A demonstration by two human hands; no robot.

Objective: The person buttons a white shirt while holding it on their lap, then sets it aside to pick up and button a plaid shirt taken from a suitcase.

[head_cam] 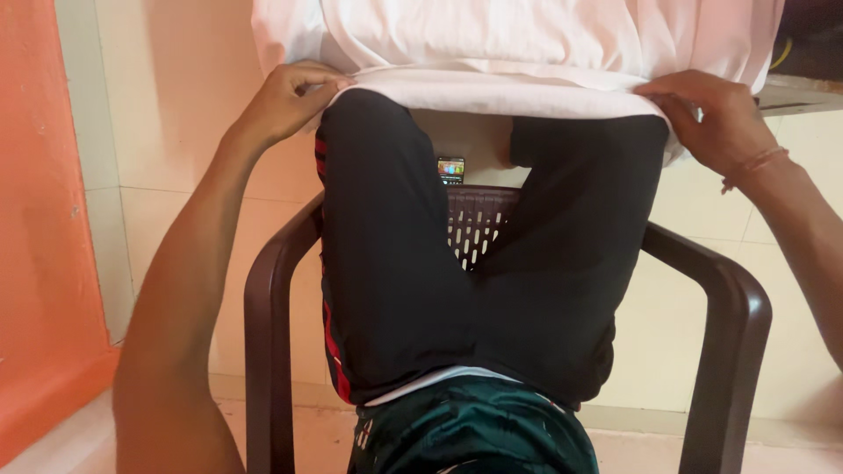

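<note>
Left hand (285, 101): fingers curled shut, pinching the left edge of the white cloth (500, 92); forearm runs down to the lower left of my view.

Right hand (711, 118): fingers closed over the right edge of the same cloth, thumb on top; a thin thread band (755, 164) sits at the wrist.

White cloth: I see it stretched flat between the two hands across the top of the view, its folded lower hem lying over the upper ends of the black trousers (457, 281).

Black trousers: draped over the back of the chair (729, 307), two legs spread apart upward, red striping (332, 342) down the left seam; a white layer shows at their lower edge.

Dark green garment (474, 434): lies just below the trousers, touching them, at the bottom of the frame.

Chair: dark brown plastic, armrests either side, perforated backrest visible between the trouser legs.

Small screen device (450, 169): above the backrest, under the cloth.

Surroundings: cream tiled wall (176, 132); orange panel (39, 219) at left.
</note>
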